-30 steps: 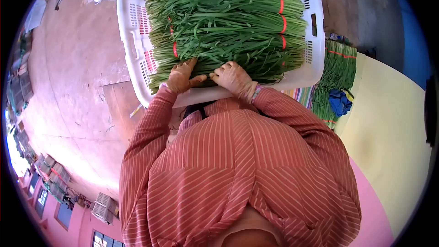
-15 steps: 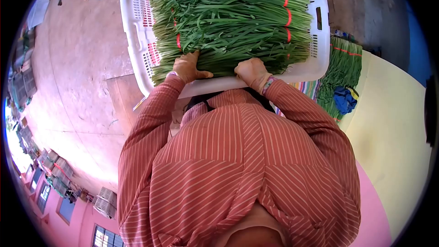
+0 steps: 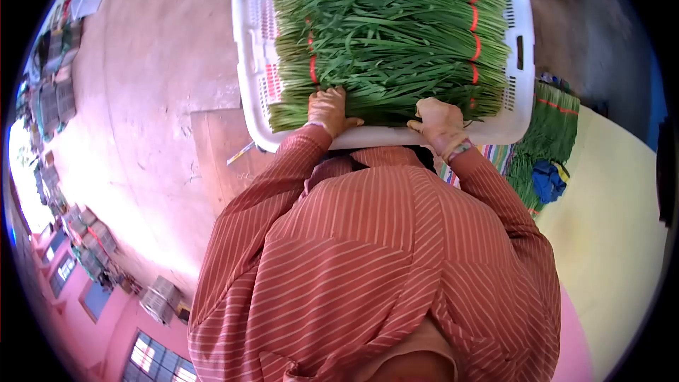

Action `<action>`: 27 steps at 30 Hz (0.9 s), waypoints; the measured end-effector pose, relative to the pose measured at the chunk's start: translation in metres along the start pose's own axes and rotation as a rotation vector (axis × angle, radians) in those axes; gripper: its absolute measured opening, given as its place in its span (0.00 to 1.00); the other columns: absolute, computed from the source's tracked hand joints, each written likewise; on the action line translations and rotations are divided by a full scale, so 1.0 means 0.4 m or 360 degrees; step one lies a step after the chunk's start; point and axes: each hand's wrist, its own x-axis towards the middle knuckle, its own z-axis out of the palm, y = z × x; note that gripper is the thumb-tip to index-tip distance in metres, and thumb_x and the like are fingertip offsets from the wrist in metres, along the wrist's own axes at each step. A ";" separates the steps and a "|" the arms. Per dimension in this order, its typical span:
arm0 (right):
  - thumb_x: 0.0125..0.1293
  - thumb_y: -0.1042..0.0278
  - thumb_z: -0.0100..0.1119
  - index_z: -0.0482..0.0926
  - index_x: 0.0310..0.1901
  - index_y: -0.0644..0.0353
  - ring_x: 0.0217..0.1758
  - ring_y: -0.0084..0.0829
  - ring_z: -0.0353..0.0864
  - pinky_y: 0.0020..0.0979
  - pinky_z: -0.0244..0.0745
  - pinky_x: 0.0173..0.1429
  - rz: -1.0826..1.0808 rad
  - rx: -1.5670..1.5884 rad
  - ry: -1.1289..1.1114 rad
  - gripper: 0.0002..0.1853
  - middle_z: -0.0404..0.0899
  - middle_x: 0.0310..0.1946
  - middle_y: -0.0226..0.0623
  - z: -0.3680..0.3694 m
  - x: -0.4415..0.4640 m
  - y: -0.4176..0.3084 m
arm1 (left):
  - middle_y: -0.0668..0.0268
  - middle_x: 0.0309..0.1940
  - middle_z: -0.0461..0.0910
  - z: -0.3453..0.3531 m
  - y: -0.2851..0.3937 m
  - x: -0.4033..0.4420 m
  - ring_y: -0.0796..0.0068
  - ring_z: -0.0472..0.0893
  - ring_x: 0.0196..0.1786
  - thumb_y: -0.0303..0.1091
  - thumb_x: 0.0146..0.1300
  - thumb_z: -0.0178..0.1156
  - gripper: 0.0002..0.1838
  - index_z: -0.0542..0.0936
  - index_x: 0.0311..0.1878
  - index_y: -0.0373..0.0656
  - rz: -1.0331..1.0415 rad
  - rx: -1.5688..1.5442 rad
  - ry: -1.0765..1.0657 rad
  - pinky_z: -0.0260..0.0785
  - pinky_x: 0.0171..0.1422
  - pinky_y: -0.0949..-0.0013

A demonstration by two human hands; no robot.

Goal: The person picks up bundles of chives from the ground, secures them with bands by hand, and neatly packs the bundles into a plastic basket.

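Note:
Bundles of garlic chives (image 3: pixel 396 46) lie side by side in a white plastic crate (image 3: pixel 249 64), tied with red bands near their stem ends. My left hand (image 3: pixel 329 109) rests on the nearest bundle toward its left end, fingers bent over the stalks and thumb held apart along the near side. On the same bundle, farther right, is my right hand (image 3: pixel 441 123). Its fingers are curled down into the green leaves, and the fingertips are partly hidden. Both wrists pass over the crate's near rim.
More banded chives (image 3: pixel 544 124) lie right of the crate on a striped cloth (image 3: pixel 497 158), with a blue bundled item (image 3: pixel 549 181) on them. A pale yellow round surface (image 3: pixel 615 191) curves along the right. Stacked crates (image 3: pixel 161 300) stand at lower left, by a pink wall.
The whole view has shifted, so the crate appears farther right. My right hand has slid a little rightward along the near bundle; my left hand keeps its place on it.

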 end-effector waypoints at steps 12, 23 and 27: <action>0.46 0.48 0.69 0.84 0.31 0.56 0.38 0.44 0.84 0.42 0.78 0.40 0.0027 0.0054 -0.0091 0.19 0.83 0.32 0.44 0.219 0.109 0.145 | 0.57 0.47 0.77 0.072 -0.033 0.031 0.60 0.78 0.49 0.77 0.40 0.63 0.50 0.71 0.53 0.40 0.0071 -0.0025 0.0138 0.71 0.48 0.60; 0.64 0.55 0.53 0.81 0.25 0.55 0.32 0.47 0.80 0.46 0.74 0.38 -0.0209 0.0604 0.0927 0.16 0.79 0.27 0.42 0.096 -0.290 0.178 | 0.46 0.55 0.76 -0.024 -0.005 -0.012 0.48 0.77 0.57 0.67 0.45 0.68 0.55 0.62 0.67 0.37 -0.0228 -0.0127 -0.0032 0.70 0.60 0.53; 0.64 0.56 0.54 0.83 0.31 0.58 0.36 0.48 0.80 0.45 0.74 0.40 0.0177 0.0969 0.0839 0.15 0.80 0.29 0.46 0.258 -0.460 0.306 | 0.48 0.54 0.75 0.021 0.010 0.014 0.50 0.73 0.61 0.61 0.49 0.68 0.50 0.61 0.68 0.39 -0.0148 -0.0162 0.0330 0.65 0.63 0.52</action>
